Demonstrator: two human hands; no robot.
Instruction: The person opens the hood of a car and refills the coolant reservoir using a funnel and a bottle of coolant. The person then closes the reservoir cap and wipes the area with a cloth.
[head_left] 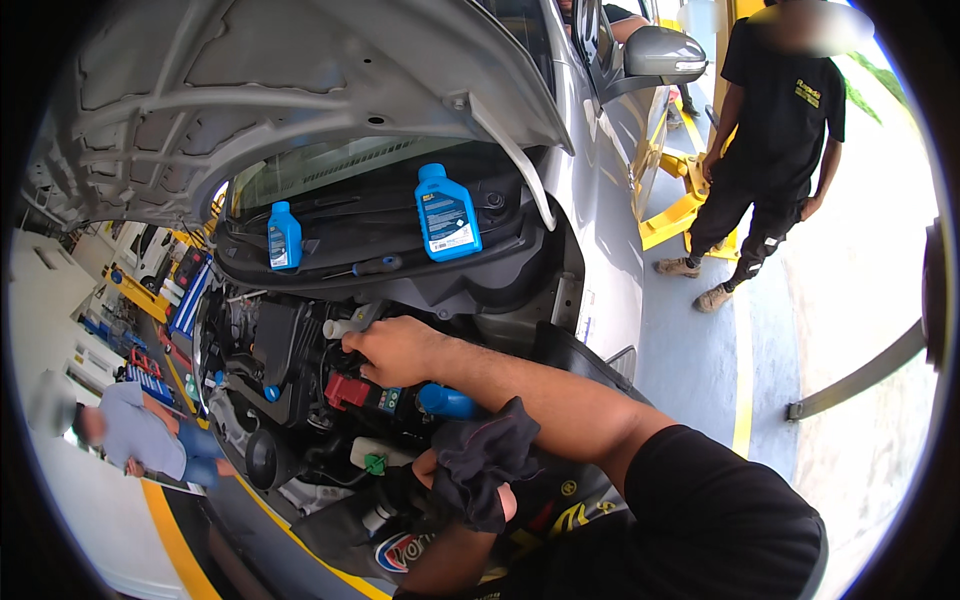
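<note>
My right hand (398, 352) reaches over the engine bay (285, 340) of a silver car. Its fingers are curled down beside a pale, short-necked reservoir (343, 327); what they grip, if anything, is hidden. Just below that hand sits a red battery terminal cover (346, 391). A blue bottle (446, 402) shows partly under my right forearm. Close to my body, my left hand (425, 467) is closed round a crumpled black cloth (485, 455), which covers most of its fingers. Near it is a whitish reservoir (372, 452) with a green cap (375, 464).
Two blue bottles (448, 215) (284, 238) stand on the cowl, with a screwdriver (376, 266) lying between them. The raised hood (300, 90) hangs above, held by a prop rod (510, 160). One person (775, 120) stands at right beside a yellow lift (680, 190), another (150, 435) at left.
</note>
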